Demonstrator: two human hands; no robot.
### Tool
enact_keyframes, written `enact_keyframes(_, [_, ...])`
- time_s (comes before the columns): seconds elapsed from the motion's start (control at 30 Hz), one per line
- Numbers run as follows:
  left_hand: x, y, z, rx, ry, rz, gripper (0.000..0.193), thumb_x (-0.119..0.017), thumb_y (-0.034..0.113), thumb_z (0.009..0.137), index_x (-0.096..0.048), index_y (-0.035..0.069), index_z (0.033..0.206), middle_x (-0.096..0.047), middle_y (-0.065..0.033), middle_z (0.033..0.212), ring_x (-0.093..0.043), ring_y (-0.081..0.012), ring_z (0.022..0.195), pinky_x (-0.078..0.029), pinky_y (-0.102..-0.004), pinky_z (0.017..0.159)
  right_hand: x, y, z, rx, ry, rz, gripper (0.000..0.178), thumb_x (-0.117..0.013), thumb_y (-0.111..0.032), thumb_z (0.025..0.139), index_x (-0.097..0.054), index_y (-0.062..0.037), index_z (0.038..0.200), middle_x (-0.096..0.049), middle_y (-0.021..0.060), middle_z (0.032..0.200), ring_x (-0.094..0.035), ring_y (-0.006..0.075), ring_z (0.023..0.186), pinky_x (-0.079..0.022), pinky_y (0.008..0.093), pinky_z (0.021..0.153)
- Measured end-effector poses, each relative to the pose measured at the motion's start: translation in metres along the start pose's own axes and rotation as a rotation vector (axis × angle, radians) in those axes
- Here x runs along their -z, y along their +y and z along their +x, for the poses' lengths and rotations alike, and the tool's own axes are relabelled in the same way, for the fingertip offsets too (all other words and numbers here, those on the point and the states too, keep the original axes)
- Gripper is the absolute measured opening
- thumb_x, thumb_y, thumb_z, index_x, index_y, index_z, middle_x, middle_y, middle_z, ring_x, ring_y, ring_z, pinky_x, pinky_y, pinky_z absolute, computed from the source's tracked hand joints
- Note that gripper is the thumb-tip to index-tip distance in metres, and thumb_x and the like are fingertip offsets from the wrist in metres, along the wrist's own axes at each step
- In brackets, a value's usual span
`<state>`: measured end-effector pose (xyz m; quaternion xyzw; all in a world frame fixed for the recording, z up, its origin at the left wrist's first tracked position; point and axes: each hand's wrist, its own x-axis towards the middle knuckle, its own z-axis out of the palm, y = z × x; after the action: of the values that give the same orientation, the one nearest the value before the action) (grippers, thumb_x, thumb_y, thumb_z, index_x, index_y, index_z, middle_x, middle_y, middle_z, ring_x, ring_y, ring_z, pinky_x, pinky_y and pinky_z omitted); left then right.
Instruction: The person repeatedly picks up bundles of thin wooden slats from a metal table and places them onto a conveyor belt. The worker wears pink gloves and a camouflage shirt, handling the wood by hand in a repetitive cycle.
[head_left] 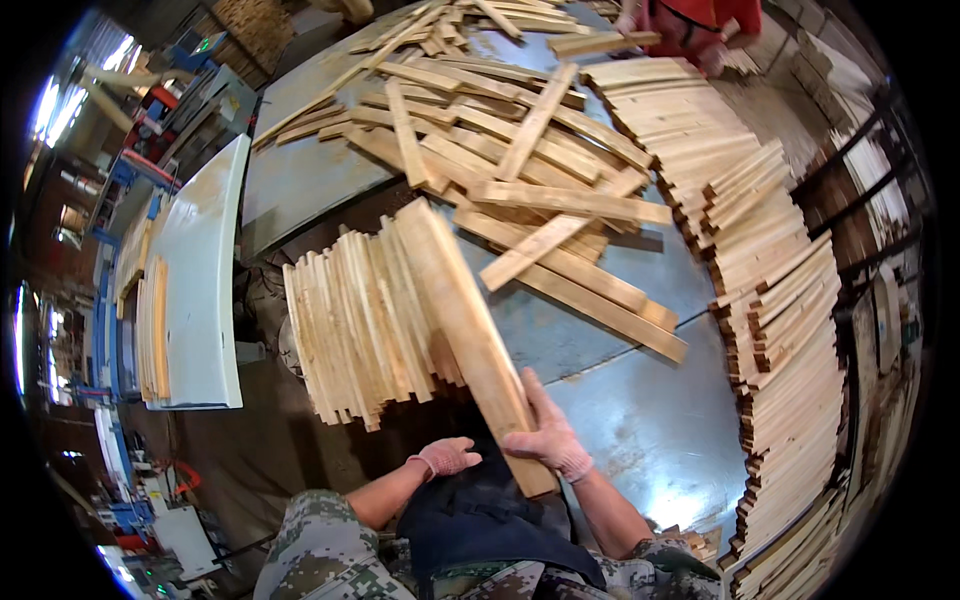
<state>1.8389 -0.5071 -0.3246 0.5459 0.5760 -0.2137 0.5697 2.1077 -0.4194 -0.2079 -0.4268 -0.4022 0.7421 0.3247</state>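
A long, pale wooden board (462, 315) slants up and away in front of me. My right hand (550, 437) is closed on its near end, the thumb across the top face and the fingers along the right edge. The board's far end reaches beside a row of wooden strips (350, 320) standing side by side on the left. My left hand (449, 456), in a pinkish glove, hangs low over the dark apron (480, 520), left of the board and apart from it. Its fingers are curled in, with nothing visible in them.
Loose boards (540, 140) lie criss-crossed on the grey metal table (640, 400). Along its right side runs a long row of stacked strips (790, 400). A co-worker in red (700, 20) handles a board at the far end. A pale panel (200, 280) stands at left.
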Motion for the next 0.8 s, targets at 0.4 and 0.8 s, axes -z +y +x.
enact_keyframes(0.4, [-0.016, -0.209, -0.083, 0.088, 0.338, -0.665, 0.074, -0.07, 0.047, 0.1, -0.055, -0.002, 0.154, -0.064, -0.0225, 0.15, -0.061, -0.0348, 0.139, -0.045, -0.0369, 0.118, -0.224, 0.087, 0.239, -0.108, 0.264, -1.172, 0.115, -0.086, -0.043, 0.079, -0.023, -0.0132, 0.17, -0.046, 0.0313, 0.149, -0.05, 0.0491, 0.134, -0.044, 0.0545, 0.113])
enact_keyframes(0.8, [-0.003, -0.218, -0.078, 0.08, 0.286, -0.486, 0.069, -0.073, 0.042, 0.1, -0.059, -0.003, 0.149, -0.071, -0.0231, 0.139, -0.067, -0.0336, 0.131, -0.05, -0.0389, 0.113, -0.206, 0.138, 0.261, -0.152, 0.023, -1.193, 0.106, -0.083, -0.044, 0.085, -0.029, -0.0114, 0.17, -0.044, 0.0294, 0.163, -0.045, 0.0424, 0.151, -0.039, 0.0487, 0.123])
